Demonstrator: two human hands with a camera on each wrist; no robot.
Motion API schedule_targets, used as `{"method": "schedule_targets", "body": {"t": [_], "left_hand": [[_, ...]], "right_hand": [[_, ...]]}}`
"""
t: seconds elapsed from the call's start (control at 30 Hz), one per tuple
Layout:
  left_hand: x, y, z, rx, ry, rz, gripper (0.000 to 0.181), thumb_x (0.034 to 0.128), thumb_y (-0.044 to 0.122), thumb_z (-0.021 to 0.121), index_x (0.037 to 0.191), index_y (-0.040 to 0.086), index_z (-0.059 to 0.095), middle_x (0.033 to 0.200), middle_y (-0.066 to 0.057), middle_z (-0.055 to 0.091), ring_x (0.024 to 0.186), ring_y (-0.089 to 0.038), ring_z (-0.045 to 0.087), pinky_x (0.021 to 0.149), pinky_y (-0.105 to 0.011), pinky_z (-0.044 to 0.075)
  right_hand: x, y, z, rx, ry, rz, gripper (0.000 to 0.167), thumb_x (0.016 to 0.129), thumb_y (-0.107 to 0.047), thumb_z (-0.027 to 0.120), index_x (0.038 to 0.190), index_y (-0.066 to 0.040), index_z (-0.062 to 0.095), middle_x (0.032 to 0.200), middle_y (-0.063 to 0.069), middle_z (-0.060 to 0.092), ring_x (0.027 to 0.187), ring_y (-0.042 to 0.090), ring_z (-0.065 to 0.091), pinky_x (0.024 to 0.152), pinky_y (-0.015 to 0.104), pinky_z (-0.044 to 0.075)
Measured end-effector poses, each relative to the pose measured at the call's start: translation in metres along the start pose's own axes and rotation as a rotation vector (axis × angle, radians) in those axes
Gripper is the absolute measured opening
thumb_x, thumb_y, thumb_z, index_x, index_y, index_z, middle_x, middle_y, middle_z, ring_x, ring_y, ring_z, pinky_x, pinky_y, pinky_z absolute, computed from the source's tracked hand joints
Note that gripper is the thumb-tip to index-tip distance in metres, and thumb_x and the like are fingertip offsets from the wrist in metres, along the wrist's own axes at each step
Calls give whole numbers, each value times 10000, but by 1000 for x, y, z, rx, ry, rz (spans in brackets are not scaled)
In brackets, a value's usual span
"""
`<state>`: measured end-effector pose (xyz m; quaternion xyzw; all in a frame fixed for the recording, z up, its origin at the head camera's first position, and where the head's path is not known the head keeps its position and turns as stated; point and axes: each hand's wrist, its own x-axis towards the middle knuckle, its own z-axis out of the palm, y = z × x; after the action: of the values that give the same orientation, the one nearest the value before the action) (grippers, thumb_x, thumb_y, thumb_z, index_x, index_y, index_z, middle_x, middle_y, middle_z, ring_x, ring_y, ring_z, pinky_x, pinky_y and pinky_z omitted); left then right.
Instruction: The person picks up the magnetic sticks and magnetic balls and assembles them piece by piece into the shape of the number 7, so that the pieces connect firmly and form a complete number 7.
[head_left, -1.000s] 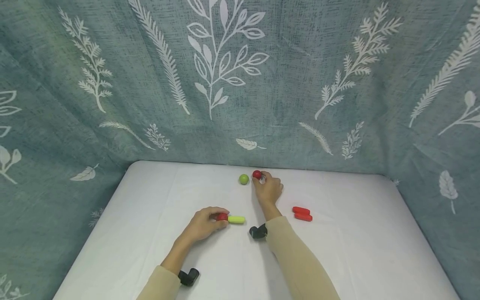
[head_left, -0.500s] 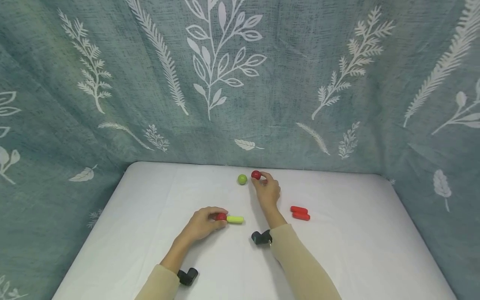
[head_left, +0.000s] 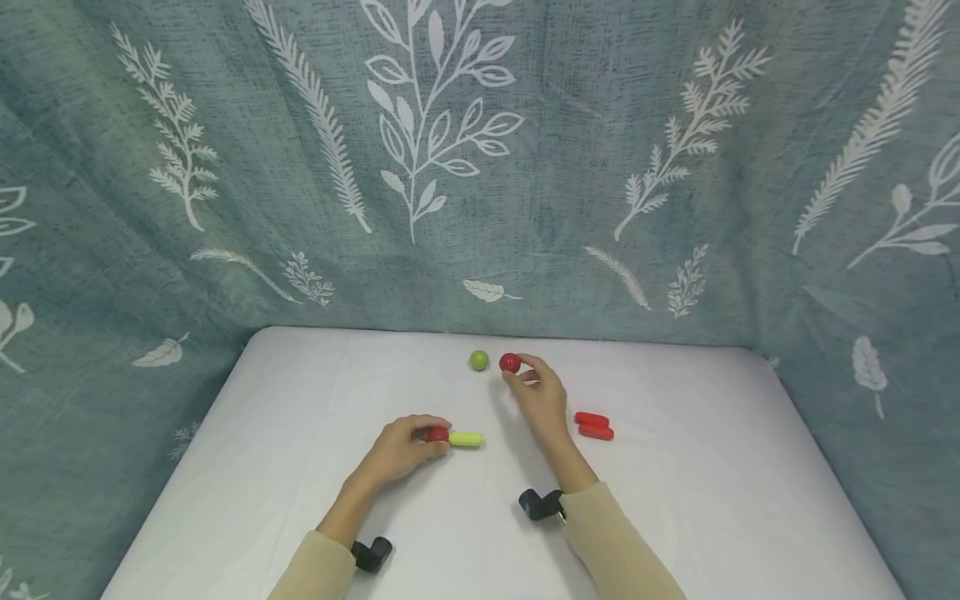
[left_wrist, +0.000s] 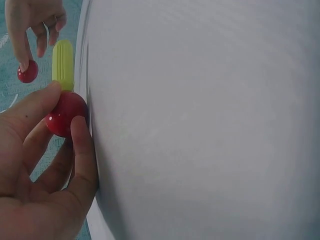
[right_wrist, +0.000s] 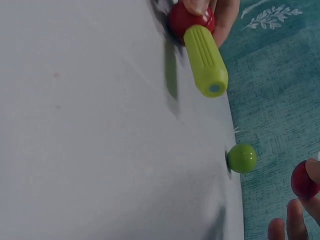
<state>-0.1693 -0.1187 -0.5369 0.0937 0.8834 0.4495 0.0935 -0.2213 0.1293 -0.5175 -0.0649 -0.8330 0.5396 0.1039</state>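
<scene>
My left hand [head_left: 401, 450] pinches a red ball [left_wrist: 67, 114] between thumb and fingers, low over the white table. A yellow-green grooved rod [head_left: 466, 439] is joined to that ball and points right; its free end shows a round bluish spot in the right wrist view. Farther back, the thumb and index finger of my right hand [head_left: 542, 396] pinch a second red ball [head_left: 510, 362], its other fingers loosely bent. A green ball [head_left: 479, 360] sits on the table just left of that second ball, apart from it.
Two red rods, an upper one [head_left: 592, 419] and a lower one [head_left: 596, 432], lie side by side to the right of my right forearm. The white table [head_left: 697, 483] ends at the back against a leaf-patterned green curtain [head_left: 555, 208]. Each wrist carries a black camera.
My right hand has drawn back a little from the table's far edge, bringing the red ball along. My left hand stays in place with its red ball and rod.
</scene>
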Motion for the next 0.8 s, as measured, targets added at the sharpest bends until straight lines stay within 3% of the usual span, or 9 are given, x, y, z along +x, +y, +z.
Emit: {"method": "schedule_targets", "body": {"t": [0.47,0.8], "left_hand": [[0,1,0,-12,-6,-1,293,865,278,802,1151,254,740,1158,20,682,1115,-217,593,914,-480,479],[-1,2,-1,-13,1,-9,288,860,279,806,1141,267,742,1166,21,681,1133,-234,592,930,-499,474]], "right_hand": [[-44,8,-22,-40,-128,53,389,887,-280,774,1261,-223,682,895,12,634,781,194,565,618,303,468],[-59,20,-24,-75,-277,54,322,872,-214,778,1189,-207,719,854,5,618,788,189,550,620,308,468]]}}
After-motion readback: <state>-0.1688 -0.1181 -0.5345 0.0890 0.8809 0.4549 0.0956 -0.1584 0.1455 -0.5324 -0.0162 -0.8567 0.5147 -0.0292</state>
